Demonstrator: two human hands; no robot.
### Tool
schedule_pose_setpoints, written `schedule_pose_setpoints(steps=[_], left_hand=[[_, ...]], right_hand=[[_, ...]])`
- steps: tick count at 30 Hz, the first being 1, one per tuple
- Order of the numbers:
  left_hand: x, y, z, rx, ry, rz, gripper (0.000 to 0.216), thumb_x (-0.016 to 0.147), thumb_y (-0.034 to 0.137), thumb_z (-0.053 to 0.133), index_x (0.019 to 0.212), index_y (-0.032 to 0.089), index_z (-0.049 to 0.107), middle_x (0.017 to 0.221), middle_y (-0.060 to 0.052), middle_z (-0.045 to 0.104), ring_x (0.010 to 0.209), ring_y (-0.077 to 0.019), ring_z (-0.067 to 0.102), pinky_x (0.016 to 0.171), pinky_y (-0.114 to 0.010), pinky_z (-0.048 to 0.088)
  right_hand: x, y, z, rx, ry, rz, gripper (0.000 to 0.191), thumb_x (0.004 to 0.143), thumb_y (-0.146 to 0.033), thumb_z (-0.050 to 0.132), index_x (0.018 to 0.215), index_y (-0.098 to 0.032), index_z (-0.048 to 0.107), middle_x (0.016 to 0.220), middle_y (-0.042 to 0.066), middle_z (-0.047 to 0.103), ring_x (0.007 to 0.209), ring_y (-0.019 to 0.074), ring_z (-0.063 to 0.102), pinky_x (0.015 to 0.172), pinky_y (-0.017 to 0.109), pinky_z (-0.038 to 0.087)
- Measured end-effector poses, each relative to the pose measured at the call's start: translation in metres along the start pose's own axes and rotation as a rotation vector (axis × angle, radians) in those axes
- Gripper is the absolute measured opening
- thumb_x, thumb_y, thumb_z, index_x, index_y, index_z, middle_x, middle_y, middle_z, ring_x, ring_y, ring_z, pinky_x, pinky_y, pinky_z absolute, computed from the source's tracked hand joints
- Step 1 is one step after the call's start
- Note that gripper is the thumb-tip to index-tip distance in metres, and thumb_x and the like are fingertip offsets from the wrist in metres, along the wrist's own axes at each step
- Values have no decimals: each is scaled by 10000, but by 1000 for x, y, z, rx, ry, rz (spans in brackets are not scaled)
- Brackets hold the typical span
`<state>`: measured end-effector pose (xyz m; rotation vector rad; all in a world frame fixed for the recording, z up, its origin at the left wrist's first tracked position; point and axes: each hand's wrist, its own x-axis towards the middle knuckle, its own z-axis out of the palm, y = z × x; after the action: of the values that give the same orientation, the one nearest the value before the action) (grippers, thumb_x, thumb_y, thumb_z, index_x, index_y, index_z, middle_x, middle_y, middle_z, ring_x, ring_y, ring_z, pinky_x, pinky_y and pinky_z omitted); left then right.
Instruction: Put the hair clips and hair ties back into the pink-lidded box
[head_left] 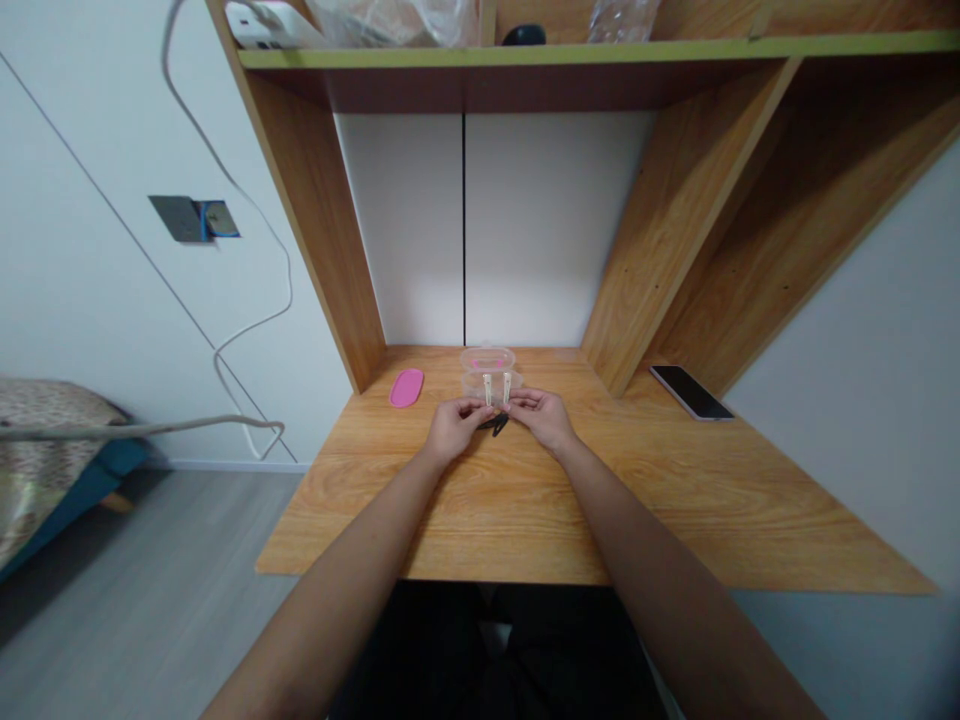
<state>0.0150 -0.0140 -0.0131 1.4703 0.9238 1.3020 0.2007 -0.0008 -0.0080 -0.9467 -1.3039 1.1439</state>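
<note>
My left hand [451, 428] pinches the lower end of a slim cream hair clip [488, 388]. A second cream hair clip [507, 386] stands upright beside it, its lower end between the fingertips of my right hand [544, 417]. Just behind both clips is a small clear plastic box [471, 382], its see-through lid [487, 358] tipped back with pink marks on it. Below my fingertips, a small black item [498, 425] lies on the desk, partly hidden by my left hand; its kind is unclear.
A pink oval piece [406, 388] lies on the wooden desk [525, 510] to the left. A phone [691, 391] rests at the right, by the shelf's upright panel [637, 270]. Overhead runs a shelf edge [525, 55] with bags and a white power strip [274, 25].
</note>
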Motion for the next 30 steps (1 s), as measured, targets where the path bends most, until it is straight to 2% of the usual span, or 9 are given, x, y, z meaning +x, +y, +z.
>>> schedule_pose_setpoints(steps=[5, 16, 30], left_hand=[[1, -2, 0, -11, -5, -3, 318, 759, 428, 779, 896, 141, 784, 904, -92, 797, 793, -218, 735, 796, -341, 578], [1, -1, 0, -27, -8, 1, 304, 752, 413, 790, 880, 138, 775, 912, -100, 796, 821, -232, 742, 827, -361, 579], [2, -5, -1, -18, -4, 13, 313, 759, 415, 785, 898, 136, 765, 905, -98, 792, 814, -220, 740, 819, -353, 580]], right_hand=[[0, 0, 0, -1, -1, 11, 482, 526, -496, 904, 860, -176, 769, 868, 77, 796, 777, 227, 741, 838, 399, 590], [0, 3, 0, -12, -35, 23, 415, 560, -507, 888, 798, -188, 771, 801, 64, 791, 729, 224, 741, 785, 372, 595], [-1, 5, -1, -25, -43, 19, 382, 592, -473, 882, 820, -186, 775, 814, 64, 791, 756, 229, 746, 822, 391, 590]])
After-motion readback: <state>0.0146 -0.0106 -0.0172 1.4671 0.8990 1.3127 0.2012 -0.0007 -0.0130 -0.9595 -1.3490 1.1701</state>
